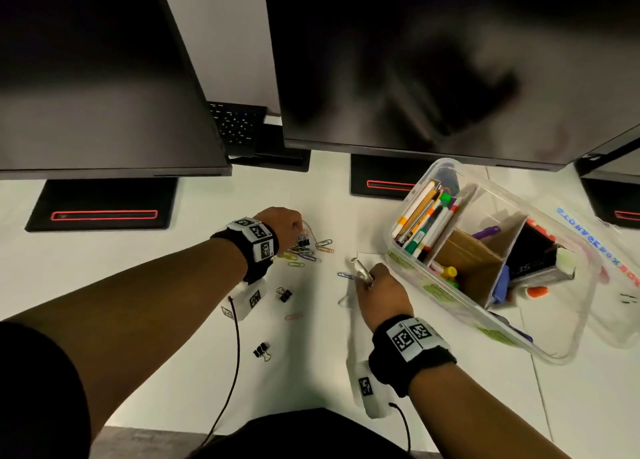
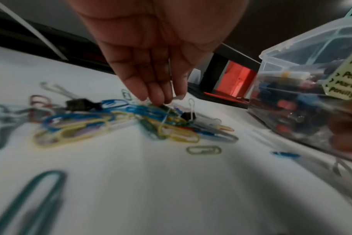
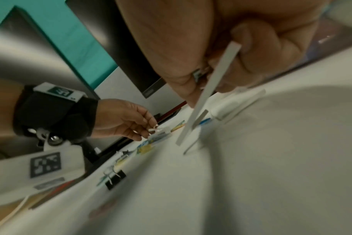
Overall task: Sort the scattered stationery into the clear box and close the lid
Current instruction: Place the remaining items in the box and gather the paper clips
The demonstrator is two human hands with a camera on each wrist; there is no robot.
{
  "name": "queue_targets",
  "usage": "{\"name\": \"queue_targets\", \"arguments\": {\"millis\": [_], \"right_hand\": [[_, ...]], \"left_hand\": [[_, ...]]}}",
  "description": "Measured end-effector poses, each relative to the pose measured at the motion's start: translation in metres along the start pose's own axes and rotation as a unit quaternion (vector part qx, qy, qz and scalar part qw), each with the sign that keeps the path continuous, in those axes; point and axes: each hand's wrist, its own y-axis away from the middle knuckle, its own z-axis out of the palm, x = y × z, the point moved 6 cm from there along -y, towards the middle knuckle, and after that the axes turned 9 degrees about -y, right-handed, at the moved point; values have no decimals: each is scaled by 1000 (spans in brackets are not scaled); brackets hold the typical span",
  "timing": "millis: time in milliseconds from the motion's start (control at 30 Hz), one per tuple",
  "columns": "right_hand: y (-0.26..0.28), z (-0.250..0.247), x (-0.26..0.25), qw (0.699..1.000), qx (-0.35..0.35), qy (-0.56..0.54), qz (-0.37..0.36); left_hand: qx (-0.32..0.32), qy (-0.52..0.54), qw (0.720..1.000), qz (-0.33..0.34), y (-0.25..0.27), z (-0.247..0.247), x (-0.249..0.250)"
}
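Left forearm (image 1: 145,295): bare, stretched forward across the desk, black wrist strap (image 1: 251,247) with white coded tags on top. Left hand (image 1: 285,224): palm down, fingers (image 2: 151,89) bunched together and pointing downward, tips pinched on a thin wire piece.

Right forearm (image 1: 485,410): bare, angled forward from the lower right, black wrist strap (image 1: 412,351) with coded tags. Right hand (image 1: 381,288): back up, fingers (image 3: 257,52) curled inward, thumb (image 3: 177,66) pressed against them, gripping small metal pieces and a thin flat strip.
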Motion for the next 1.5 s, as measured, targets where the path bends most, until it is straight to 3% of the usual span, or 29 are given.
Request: {"name": "queue_targets", "arguments": {"millis": [300,600,767,900,1033,1133,1367,1500], "right_hand": [[-13,5,2,996,-15,74,54],[-9,-2,3,996,-12,75,35],[-16,6,-6,994,-4,101,29],[-16,11,-9,993,-4,119,17],[-21,10,-3,996,-10,83,24],[-22,10,0,997,-23,70,20],[-15,11,-4,988,-70,133,-19],[-9,4,-16,987,-60,135,-61]], "left_hand": [[20,-1,1000,-17,-9,9,7],[64,28,996,-53,-23,-3,18],[5,-23,997,-71,-30,2,19],[8,-21,999,-41,-26,9,27],[2,31,999,-19,-19,13,32],[11,100,994,-44,-11,9,27],[61,215,973,-48,16,-17,0],[26,221,972,-80,29,-22,-23]]}}
